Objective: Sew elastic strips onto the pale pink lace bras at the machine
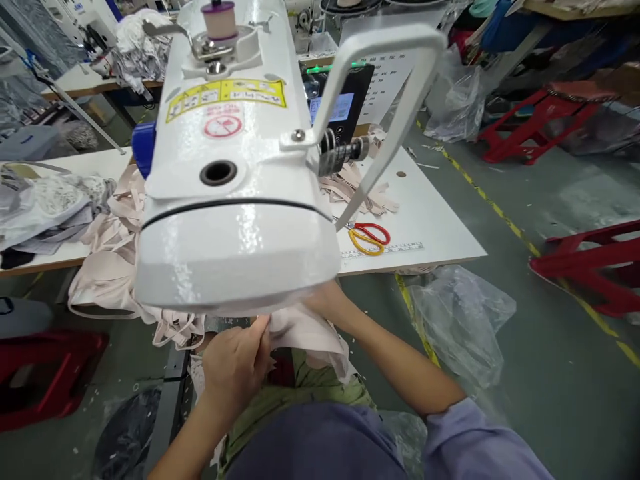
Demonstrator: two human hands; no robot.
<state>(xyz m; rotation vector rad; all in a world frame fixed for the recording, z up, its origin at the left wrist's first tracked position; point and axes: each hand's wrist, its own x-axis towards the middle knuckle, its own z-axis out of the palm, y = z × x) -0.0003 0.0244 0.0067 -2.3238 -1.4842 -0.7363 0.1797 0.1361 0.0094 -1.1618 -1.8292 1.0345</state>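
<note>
A white sewing machine [240, 253] fills the middle of the view, and its head covers the needle area. Below its front edge, my left hand [235, 360] is closed, with thumb and fingers pinching the edge of a pale beige fabric piece [313, 337]. The fabric hangs down over my lap. My right hand [323, 300] is at the fabric's far side, under the machine head; its fingers are hidden. To the left, a pile of beige bras [107, 273] with straps hangs over the table edge near the machine.
Red-and-yellow scissors [370, 239] lie by a ruler [405, 247] on the white tabletop [440, 223], with beige fabric strips [367, 190] behind. A control screen [340, 107] stands at the back. Red stools [550, 120] and a plastic bag [460, 320] are on the right.
</note>
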